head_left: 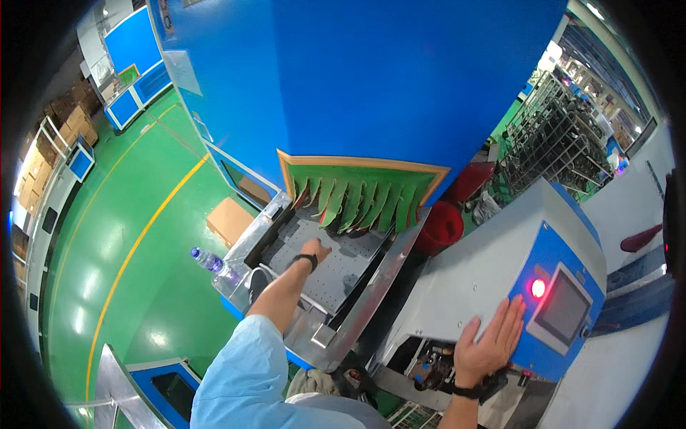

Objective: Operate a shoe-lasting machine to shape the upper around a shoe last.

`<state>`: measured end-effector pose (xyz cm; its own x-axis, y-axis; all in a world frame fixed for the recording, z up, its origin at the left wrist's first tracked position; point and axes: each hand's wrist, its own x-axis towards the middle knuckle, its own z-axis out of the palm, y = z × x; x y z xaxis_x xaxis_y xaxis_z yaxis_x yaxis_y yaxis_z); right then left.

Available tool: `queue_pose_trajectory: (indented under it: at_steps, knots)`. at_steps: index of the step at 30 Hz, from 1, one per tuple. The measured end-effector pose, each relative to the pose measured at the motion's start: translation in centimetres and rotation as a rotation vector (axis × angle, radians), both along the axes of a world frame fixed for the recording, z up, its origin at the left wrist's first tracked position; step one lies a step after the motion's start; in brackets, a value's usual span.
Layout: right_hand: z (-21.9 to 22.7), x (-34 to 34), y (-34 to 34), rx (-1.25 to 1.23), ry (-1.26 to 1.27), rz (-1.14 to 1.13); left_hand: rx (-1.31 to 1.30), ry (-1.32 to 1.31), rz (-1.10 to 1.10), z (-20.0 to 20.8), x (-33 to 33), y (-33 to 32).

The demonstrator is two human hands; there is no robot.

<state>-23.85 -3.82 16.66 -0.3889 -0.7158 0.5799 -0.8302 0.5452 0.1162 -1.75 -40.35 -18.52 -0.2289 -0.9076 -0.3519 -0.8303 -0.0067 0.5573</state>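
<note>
Reaching with half-curled left hand (316,250), any hold impossible to tell, over perforated grey tray (344,268) at frame centre; extending flat, apparently empty right hand (489,348) beside red light (538,288), lower right; judging tray stiff, probably heavy, best gripped by edges; facing green flaps (351,207) across far end, bottle (207,259) centre-left.

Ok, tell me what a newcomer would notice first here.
The huge blue machine would likely catch the eye first, filling the upper middle, with green curtain strips across its opening. Next, a red light glows beside a screen on the right, with the right hand close by.
</note>
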Motion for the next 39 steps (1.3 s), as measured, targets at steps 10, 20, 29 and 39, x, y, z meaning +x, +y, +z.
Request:
queue_pose_trajectory:
  at_steps: [10,20,29,39]
  knots:
    - [0.6,0.4,-0.4,0.093,0.051,-0.028,-0.07,0.226,0.508,-2.8,-9.9,-5.6]
    - [-0.1,-0.7,0.2,0.063,0.052,0.014,0.029,0.105,0.21,0.5,-3.4,-3.5]
    - [-0.1,1.1,0.7,-0.015,-0.049,0.001,0.752,0.836,0.362,17.6,10.1,14.8]
    - [-3.7,8.2,10.2,-0.106,-0.331,1.076,1.079,1.301,-0.283,31.8,14.7,31.3]
